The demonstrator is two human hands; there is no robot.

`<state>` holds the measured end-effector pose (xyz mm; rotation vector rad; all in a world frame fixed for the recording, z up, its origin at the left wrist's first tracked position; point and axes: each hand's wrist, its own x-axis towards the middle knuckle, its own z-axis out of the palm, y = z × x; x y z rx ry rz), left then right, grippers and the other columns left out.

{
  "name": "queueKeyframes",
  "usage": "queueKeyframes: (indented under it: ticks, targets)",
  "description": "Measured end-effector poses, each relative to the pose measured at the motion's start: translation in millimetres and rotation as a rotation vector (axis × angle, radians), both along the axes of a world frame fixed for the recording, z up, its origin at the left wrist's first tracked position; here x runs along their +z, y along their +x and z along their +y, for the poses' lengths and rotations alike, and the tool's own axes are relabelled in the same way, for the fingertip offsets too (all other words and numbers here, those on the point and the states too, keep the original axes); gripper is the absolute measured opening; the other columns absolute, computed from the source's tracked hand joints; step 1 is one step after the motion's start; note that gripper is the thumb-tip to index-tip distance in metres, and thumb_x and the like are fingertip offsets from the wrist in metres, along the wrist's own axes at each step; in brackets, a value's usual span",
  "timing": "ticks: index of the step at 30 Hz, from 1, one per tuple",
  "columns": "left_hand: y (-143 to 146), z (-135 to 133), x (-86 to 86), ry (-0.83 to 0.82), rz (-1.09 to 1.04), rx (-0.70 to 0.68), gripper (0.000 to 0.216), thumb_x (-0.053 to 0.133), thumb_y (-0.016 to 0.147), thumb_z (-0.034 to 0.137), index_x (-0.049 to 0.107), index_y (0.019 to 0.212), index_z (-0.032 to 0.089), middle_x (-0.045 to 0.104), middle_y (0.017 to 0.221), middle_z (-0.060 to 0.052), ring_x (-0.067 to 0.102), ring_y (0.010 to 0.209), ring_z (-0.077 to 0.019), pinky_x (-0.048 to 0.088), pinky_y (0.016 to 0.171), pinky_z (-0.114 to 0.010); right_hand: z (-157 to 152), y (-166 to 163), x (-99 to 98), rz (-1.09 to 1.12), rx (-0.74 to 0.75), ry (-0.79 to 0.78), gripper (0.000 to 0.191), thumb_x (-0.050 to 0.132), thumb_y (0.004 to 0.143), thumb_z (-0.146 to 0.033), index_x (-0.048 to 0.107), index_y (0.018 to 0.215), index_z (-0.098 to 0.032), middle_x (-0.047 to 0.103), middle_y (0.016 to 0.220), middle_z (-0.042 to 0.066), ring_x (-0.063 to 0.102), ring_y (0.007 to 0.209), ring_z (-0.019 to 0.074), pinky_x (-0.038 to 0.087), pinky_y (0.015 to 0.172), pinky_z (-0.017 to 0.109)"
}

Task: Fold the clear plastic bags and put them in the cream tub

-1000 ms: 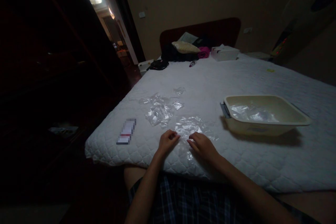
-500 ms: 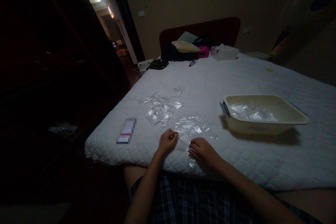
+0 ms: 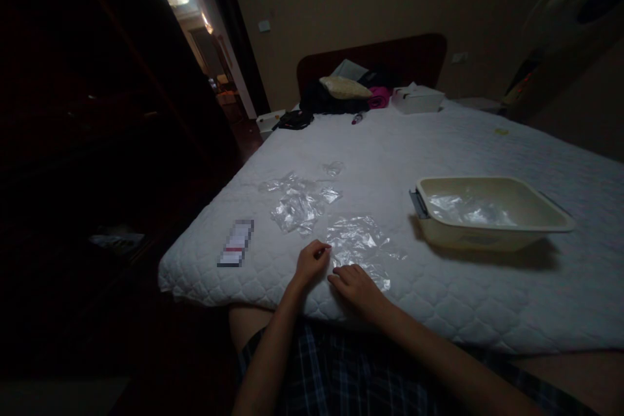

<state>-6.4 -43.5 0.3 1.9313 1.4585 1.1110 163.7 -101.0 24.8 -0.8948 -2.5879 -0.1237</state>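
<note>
My left hand (image 3: 313,262) pinches the left edge of a clear plastic bag (image 3: 358,237) lying on the white quilted bed. Close by on the right, my right hand (image 3: 359,287) lies palm down over the bag's near part, its fingers stretched out to the left and slightly apart. Crinkled plastic shows just beyond and to the right of that hand. Farther up and to the left is a loose heap of clear plastic bags (image 3: 295,207), with a smaller clear piece (image 3: 333,168) behind it.
A cream plastic tub (image 3: 492,237) with grey handles stands to the right, clear bags inside it. Left of my hands lies a blurred-out phone-like object (image 3: 236,244). Clothes, a cushion (image 3: 344,86) and a white box (image 3: 418,98) sit by the headboard. A fan (image 3: 580,10) stands at far right.
My right hand has moved left and slightly nearer to me, its fingers now closer to the left hand. Plastic that hung below it now lies beyond it. My left hand stays put.
</note>
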Motion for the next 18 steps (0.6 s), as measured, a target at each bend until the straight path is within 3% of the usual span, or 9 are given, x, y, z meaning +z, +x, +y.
queueKeyframes:
  ticks: [10,18]
  targets:
    - [1.4,0.1,0.3,0.022,0.001,0.011,0.016,0.051,0.075,0.023,0.065,0.082,0.018,0.053,0.067,0.001,0.049,0.060,-0.0094,0.039,0.057,-0.020,6.9,-6.0,-3.4,0.028,0.023,-0.021,0.020,0.046,0.084,-0.011,0.056,0.100,-0.015,0.061,0.081,0.007,0.054,0.077,0.0191,0.037,0.074,0.034]
    - [2.7,0.0,-5.6,0.017,-0.015,0.045,0.017,0.050,0.074,0.020,0.064,0.083,0.018,0.053,0.066,0.003,0.048,0.059,-0.0087,0.037,0.056,-0.020,0.6,-12.9,-6.1,0.007,-0.124,-0.122,0.022,0.056,0.079,-0.025,0.056,0.098,-0.014,0.059,0.089,0.009,0.052,0.083,0.0224,0.036,0.074,0.034]
